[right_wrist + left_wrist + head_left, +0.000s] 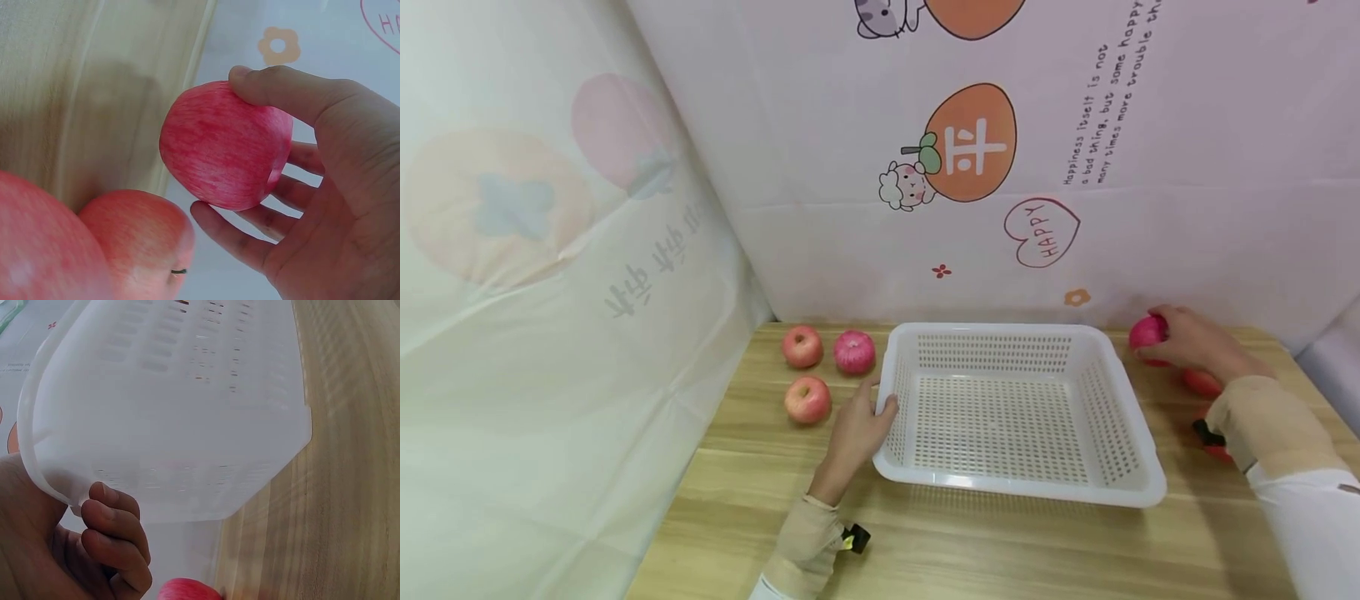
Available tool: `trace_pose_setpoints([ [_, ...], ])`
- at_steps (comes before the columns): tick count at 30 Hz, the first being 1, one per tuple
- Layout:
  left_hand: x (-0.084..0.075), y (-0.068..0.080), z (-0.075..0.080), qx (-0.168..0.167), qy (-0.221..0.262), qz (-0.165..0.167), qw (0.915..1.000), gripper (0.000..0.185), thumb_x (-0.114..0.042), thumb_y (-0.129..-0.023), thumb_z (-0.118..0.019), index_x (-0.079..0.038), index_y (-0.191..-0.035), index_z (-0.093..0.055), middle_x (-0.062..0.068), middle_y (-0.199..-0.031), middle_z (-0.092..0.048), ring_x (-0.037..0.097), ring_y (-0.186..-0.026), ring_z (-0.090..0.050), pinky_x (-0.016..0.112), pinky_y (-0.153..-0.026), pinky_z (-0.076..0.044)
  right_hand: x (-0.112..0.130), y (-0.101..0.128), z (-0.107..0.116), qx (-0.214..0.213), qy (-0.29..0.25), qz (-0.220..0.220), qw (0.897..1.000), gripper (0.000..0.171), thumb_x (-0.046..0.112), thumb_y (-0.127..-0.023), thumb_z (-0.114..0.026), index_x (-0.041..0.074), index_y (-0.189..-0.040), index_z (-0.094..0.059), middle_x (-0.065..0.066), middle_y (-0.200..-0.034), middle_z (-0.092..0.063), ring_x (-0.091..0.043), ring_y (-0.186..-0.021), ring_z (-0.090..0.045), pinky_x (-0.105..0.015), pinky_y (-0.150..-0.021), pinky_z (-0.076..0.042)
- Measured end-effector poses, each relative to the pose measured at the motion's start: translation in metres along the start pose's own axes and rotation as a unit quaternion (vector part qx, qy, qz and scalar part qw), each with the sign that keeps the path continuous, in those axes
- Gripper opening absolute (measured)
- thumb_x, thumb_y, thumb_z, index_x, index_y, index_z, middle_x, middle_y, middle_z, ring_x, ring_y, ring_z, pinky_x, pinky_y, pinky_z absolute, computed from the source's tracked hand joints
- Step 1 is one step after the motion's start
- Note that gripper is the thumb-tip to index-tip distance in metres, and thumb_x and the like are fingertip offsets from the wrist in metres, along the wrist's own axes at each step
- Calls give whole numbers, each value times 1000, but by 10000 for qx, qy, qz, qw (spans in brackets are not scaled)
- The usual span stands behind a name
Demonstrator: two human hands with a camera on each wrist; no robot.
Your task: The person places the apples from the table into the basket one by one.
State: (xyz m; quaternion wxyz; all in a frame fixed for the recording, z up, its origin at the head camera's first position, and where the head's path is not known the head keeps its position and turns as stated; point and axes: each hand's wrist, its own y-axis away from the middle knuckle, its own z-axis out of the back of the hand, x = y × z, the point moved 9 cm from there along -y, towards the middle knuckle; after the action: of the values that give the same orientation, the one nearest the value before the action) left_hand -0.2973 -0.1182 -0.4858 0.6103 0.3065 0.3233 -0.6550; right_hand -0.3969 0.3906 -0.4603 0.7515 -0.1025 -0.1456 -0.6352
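on the wooden table: basket steadied at the left, apple gripped at the right

on the wooden table [970,542], backed by a printed cloth wall [1187,208], the white perforated basket [1120,467] sits in the middle with nothing in it, its long axis running left to right. the left hand [859,429] grips the basket's left rim, thumb over the edge and fingers [115,540] curled beneath it. the right hand [1195,343] is at the far right corner, well apart from the basket, thumb and fingers wrapped round a red apple [225,145] that seems to be held just off the table, though the head view is too small to be sure. from that hand the basket lies to the left and slightly nearer the person, so the right hand is the one placed to reach its open top. two more apples [134,240] lie close under that wrist. three apples [807,399] lie grouped left of the basket, just beyond the left hand
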Motion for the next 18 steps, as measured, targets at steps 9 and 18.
trace_pose_setpoints([
  [9, 0, -1, 1, -68, 199, -7, 9998, 57, -32, -103, -67, -7, -152, -52, 10, -81, -78, 13, -62, -72, 29, -50, -56, 13, 5, 13, -15, 198, 44, 9998, 85, 28, -92, -79, -22, -145, -36, -50, -132, -46, -63, -117, -48, -76, -98, -46],
  [18, 1, -1, 6, -284, 334, -55, 9990, 47, -32, -102, -65, -6, -141, -63, 7, -77, -76, 9, -61, -66, 27, -51, -52, 23, 10, 18, 33, 274, -12, 9996, 87, 30, -92, -80, -19, -147, -35, -48, -137, -42, -63, -121, -45, -76, -99, -46],
])
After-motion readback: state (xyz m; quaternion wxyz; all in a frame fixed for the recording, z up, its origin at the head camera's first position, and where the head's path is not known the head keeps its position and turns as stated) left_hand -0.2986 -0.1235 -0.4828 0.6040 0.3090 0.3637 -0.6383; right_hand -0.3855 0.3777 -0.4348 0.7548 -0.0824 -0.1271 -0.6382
